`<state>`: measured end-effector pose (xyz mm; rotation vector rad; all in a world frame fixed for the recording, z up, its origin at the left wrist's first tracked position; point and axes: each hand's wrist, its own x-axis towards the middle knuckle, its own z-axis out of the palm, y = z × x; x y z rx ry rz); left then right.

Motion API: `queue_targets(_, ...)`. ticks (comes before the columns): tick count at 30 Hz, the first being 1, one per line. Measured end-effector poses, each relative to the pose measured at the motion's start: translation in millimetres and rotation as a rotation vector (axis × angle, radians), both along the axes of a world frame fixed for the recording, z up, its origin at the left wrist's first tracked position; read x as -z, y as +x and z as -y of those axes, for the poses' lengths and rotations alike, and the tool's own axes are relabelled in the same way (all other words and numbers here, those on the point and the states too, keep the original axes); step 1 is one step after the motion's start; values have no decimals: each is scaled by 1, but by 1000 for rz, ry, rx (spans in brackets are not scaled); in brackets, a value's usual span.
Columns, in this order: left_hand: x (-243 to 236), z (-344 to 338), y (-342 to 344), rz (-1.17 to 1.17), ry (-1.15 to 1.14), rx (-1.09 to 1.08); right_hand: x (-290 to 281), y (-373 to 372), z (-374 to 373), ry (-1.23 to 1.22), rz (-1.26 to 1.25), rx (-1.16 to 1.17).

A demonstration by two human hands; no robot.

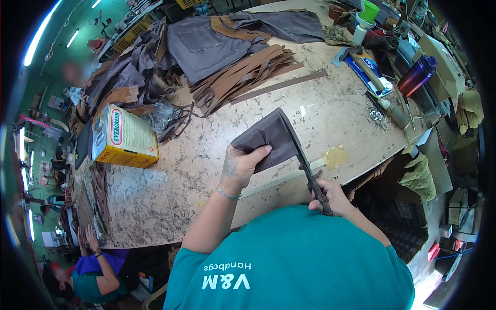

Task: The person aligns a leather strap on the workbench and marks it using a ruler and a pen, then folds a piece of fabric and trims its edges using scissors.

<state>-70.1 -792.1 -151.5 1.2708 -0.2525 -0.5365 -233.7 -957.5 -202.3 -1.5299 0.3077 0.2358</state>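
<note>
My left hand (241, 166) grips a dark brown folded leather piece (269, 135), with the thumb pressed flat on top and the fingers beneath it. A large pair of dark scissors (309, 174) is in my right hand (333, 197), whose fingers wrap the handles. The blades lie along the right edge of the leather, pointing up and away from me. Whether the blades are parted cannot be made out. Both hands are above the near part of the scuffed worktable (206, 147).
A yellow and white metal can (126, 137) stands at left. Brown leather strips (243, 77) and dark leather sheets (199, 46) lie at the back. A hammer (368, 68), metal pieces (380, 116) and a purple bottle (417, 76) are at right. A co-worker (95, 274) sits lower left.
</note>
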Motion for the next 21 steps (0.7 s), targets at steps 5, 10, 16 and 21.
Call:
queue_targets(5,1,-1,2,-10,32,5,-1,-1,-2,-54,3,21)
queue_targets(10,2,-2,2,-20,-3,11,-3,0,-6,-128,38,46)
queue_targets(16,2,-2,2,-14,-23,25,0,-1,-8,-161,56,86)
queue_targets(21,5,-6,1,-13,19,43,3,-3,0,-35,54,-22)
